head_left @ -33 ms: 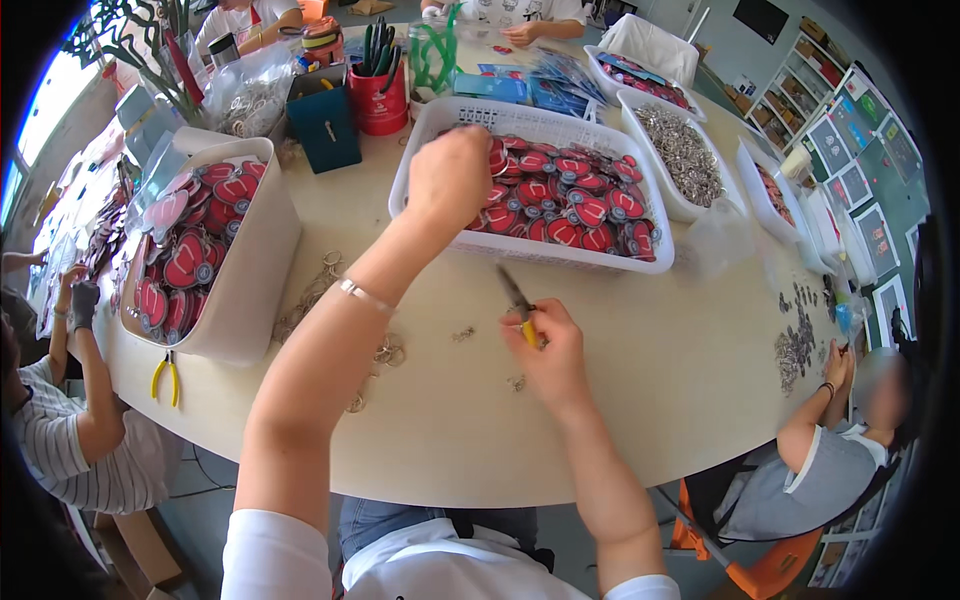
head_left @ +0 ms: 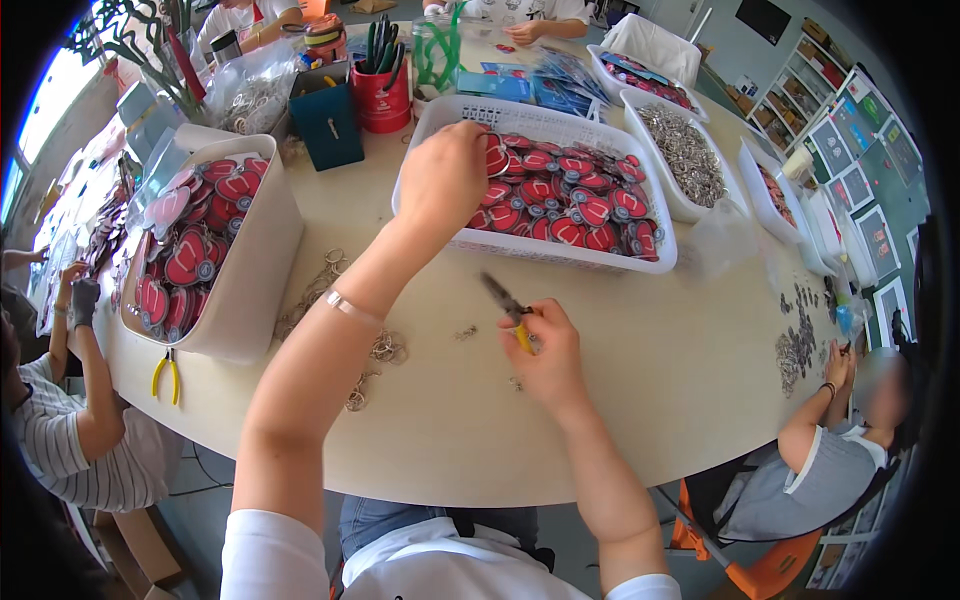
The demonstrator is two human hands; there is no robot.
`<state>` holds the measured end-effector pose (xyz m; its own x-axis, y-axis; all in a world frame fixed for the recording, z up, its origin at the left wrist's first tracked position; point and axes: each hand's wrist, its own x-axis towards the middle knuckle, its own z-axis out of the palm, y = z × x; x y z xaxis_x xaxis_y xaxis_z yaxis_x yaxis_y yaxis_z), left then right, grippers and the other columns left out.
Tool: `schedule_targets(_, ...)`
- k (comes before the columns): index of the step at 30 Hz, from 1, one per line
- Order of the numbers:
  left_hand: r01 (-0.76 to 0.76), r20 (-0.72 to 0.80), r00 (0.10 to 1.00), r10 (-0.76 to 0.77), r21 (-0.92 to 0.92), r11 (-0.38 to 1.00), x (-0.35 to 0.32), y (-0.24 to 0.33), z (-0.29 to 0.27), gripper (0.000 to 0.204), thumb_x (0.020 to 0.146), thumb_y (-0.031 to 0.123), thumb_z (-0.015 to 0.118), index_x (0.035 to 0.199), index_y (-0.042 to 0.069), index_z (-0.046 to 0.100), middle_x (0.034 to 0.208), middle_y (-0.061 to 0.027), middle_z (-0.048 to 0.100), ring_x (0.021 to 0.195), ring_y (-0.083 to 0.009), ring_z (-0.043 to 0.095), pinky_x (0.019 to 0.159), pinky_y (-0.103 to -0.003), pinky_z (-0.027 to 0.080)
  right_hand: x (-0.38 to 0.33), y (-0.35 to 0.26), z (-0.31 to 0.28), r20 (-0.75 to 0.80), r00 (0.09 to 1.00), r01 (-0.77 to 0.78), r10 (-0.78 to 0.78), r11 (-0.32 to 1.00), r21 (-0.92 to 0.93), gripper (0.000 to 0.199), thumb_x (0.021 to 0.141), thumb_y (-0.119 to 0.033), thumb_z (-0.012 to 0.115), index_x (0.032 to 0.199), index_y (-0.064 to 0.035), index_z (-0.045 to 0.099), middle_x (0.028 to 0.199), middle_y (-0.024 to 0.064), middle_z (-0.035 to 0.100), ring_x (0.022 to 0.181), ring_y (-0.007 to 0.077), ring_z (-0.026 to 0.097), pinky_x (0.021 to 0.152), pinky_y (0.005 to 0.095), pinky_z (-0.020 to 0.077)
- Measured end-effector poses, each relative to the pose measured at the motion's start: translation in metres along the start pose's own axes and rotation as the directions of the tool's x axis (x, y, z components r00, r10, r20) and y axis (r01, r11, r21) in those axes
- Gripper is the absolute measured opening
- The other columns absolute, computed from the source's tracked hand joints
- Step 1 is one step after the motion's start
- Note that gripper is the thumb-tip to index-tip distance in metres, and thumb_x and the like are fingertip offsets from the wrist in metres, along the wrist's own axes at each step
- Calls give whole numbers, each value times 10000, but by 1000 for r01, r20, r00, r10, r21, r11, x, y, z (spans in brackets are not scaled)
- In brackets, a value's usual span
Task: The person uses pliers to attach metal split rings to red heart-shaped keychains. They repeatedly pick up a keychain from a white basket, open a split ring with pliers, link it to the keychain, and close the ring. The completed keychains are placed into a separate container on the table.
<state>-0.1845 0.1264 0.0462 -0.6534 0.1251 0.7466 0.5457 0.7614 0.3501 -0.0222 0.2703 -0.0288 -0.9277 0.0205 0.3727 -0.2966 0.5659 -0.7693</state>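
Note:
My left hand (head_left: 440, 185) reaches over the left part of a white plastic basket (head_left: 420, 135) heaped with red, grey-edged flat charms (head_left: 570, 195). Its fingers are pinched together at a red charm (head_left: 496, 156), which looks gripped at the fingertips, though they partly hide it. In front of the basket my right hand (head_left: 545, 355) is closed round yellow-handled pliers (head_left: 508, 303), their dark jaws pointing up and to the left. Small metal rings (head_left: 466, 333) lie on the table left of that hand, and more keyrings (head_left: 388, 347) lie beside my left forearm.
A cream bin (head_left: 250, 270) of red charms stands at left, yellow pliers (head_left: 166, 378) before it. Behind are a red tool cup (head_left: 382, 105) and a dark teal box (head_left: 326, 130). A tray of metal rings (head_left: 680, 150) stands right of the basket. Co-workers sit around the table.
The pliers' jaws have swung slightly left and down, turning with my right hand. My left hand has shifted very slightly over the basket.

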Motion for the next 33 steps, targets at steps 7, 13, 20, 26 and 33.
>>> schedule_targets(7,634,451,762,-464,-662,399,-87,0,-113,134,926,107,576,1010,4,553,873,-60,656,749,-90,634,560,-218,504,11,-16,23,223,971,151,-91,952,-265,161,712,-84,744,821,-13,650,1012,106,548,986,293,514,854,412,399)
schedule_targets(13,696,552,664,-504,-702,148,-133,3,-134,168,926,144,601,1016,14,543,892,-36,656,719,-68,620,552,-195,496,24,-20,37,305,942,243,-141,911,-333,150,717,-88,737,811,-7,653,1001,115,561,980,303,525,865,417,407)
schedule_targets(20,808,740,525,-419,-589,-27,-155,6,-122,192,919,155,613,1039,21,546,896,-36,660,748,-84,624,552,-217,493,22,-15,31,268,953,-121,140,989,-87,137,741,-95,720,820,6,671,1008,134,564,957,313,543,848,393,433)
schedule_targets(26,806,740,494,-455,-587,-79,-156,5,-119,196,921,162,610,1036,17,546,885,-41,660,732,-89,620,545,-219,487,21,-16,21,161,984,-38,77,972,-232,157,733,-98,748,821,9,673,1013,122,561,967,298,528,850,385,417)
schedule_targets(33,800,739,513,-437,-596,-69,-156,4,-120,193,919,162,614,1031,22,543,881,-36,653,744,-83,611,551,-219,483,18,-22,8,342,940,137,24,888,-439,154,706,-90,755,789,3,665,1030,121,554,985,300,518,871,397,400)
